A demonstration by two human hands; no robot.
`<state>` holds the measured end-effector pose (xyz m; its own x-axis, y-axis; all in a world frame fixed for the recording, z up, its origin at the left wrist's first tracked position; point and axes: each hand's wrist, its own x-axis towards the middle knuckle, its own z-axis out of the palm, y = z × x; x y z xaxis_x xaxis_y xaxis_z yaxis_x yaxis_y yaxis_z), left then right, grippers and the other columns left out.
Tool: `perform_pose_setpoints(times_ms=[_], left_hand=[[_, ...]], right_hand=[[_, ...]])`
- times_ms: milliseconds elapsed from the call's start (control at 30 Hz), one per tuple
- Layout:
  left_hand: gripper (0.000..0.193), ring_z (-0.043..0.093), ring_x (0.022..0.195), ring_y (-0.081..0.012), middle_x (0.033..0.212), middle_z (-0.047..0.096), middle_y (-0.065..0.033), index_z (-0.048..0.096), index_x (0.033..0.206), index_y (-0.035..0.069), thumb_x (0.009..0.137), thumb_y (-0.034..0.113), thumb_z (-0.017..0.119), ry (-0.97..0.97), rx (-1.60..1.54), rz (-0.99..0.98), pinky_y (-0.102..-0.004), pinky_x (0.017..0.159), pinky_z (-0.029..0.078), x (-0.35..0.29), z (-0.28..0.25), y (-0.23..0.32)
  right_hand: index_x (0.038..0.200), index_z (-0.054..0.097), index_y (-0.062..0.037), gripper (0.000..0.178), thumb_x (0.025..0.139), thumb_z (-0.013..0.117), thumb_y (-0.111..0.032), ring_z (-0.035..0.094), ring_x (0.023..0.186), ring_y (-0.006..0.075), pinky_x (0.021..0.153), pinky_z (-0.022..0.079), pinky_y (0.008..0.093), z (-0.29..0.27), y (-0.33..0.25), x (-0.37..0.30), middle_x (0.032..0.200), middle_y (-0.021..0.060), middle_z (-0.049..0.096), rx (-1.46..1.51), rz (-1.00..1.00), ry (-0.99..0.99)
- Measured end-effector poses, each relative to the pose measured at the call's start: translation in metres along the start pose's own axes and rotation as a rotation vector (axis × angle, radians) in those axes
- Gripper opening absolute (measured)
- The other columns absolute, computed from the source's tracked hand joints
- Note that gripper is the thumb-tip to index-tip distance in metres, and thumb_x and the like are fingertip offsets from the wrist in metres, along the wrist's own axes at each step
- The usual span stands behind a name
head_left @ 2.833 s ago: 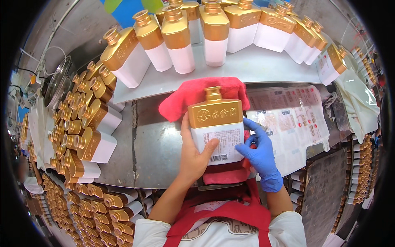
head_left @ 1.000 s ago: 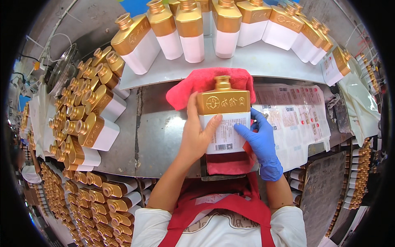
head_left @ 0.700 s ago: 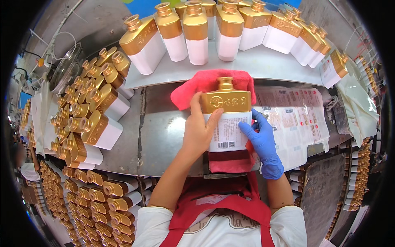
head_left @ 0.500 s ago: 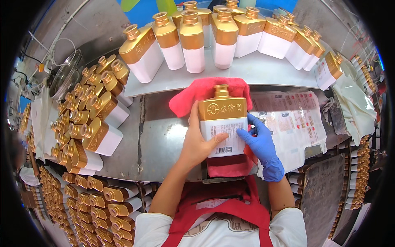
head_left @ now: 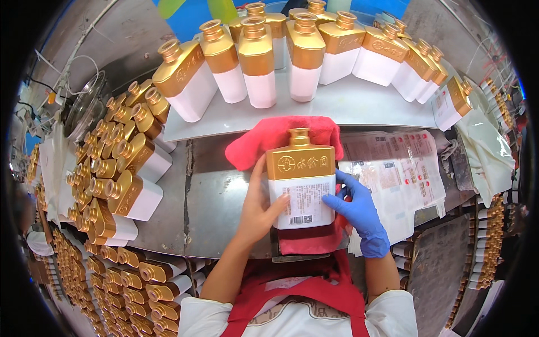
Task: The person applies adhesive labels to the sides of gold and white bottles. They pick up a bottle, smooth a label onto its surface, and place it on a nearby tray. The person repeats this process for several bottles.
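1. Two hands hold one flat-sided, gold-shouldered white bottle (head_left: 301, 178), its golden neck (head_left: 300, 136) pointing away: the bare left hand (head_left: 258, 212), half curled, clasps its left side; the blue-gloved right hand (head_left: 359, 211), thumb against the front, pinches its right edge.
2. Below and beyond spreads a plush red cloth (head_left: 251, 148); whether it supports the bottle cannot be told.
3. Rightward, translucent printed sheets (head_left: 393, 171) lie on the grey metal table (head_left: 216, 196).
4. Likely hazards: a dragging thumb could smear the printed panel (head_left: 307, 197); a loosened left grip could let the bottle slip.
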<state>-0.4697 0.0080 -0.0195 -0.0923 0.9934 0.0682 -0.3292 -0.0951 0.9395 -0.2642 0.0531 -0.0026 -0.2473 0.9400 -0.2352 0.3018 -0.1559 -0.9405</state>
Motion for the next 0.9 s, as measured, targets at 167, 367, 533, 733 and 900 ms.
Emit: perform_pose_setpoints(times_ms=[167,367,533,733,900], left_hand=[[0.081,0.043,0.123,-0.0245,0.139,0.032,-0.0147,0.017,0.144,0.005,0.078,-0.002,0.063,-0.073,-0.087,-0.078,-0.0356,0.097,0.042,-0.005,-0.022,0.002],[0.076,0.050,0.116,-0.0256,0.133,0.038,-0.0166,0.026,0.139,0.003,0.075,0.001,0.067,-0.094,0.033,-0.239,-0.0368,0.092,0.048,0.009,-0.034,0.018],[0.076,0.052,0.113,-0.0263,0.128,0.042,-0.0187,0.027,0.135,0.001,0.074,0.005,0.072,-0.081,0.107,-0.258,-0.0375,0.089,0.049,0.015,-0.026,0.027],[0.083,0.056,0.110,-0.0243,0.125,0.047,-0.0148,0.026,0.136,-0.001,0.070,0.004,0.077,-0.011,0.144,-0.236,-0.0325,0.087,0.051,0.012,-0.018,0.022],[0.083,0.048,0.119,-0.0277,0.129,0.043,-0.0173,0.034,0.133,0.001,0.066,0.010,0.082,0.076,0.428,0.125,-0.0375,0.095,0.046,-0.011,-0.006,0.007]], right_hand=[[0.128,0.051,-0.0023,0.063,0.072,0.076,-0.016,0.046,0.062,0.0025,0.059,0.041,0.0192,-0.005,0.002,-0.002,0.071,-0.0034,0.052,-0.003,0.029,-0.044],[0.127,0.051,0.0000,0.062,0.071,0.075,-0.014,0.047,0.062,0.0027,0.060,0.041,0.0194,-0.004,-0.003,-0.001,0.070,-0.0031,0.053,-0.001,0.039,-0.072],[0.127,0.050,0.0023,0.063,0.071,0.074,-0.014,0.048,0.062,0.0031,0.061,0.042,0.0197,-0.003,-0.001,-0.002,0.070,-0.0028,0.053,0.014,0.022,-0.060],[0.128,0.049,0.0018,0.065,0.071,0.075,-0.015,0.048,0.060,0.0033,0.060,0.042,0.0202,-0.003,-0.001,-0.001,0.065,-0.0035,0.051,-0.010,0.008,-0.066],[0.129,0.049,0.0004,0.065,0.071,0.075,-0.014,0.047,0.058,0.0029,0.057,0.041,0.0192,-0.005,0.006,-0.002,0.065,-0.0037,0.051,0.012,0.025,-0.069]])
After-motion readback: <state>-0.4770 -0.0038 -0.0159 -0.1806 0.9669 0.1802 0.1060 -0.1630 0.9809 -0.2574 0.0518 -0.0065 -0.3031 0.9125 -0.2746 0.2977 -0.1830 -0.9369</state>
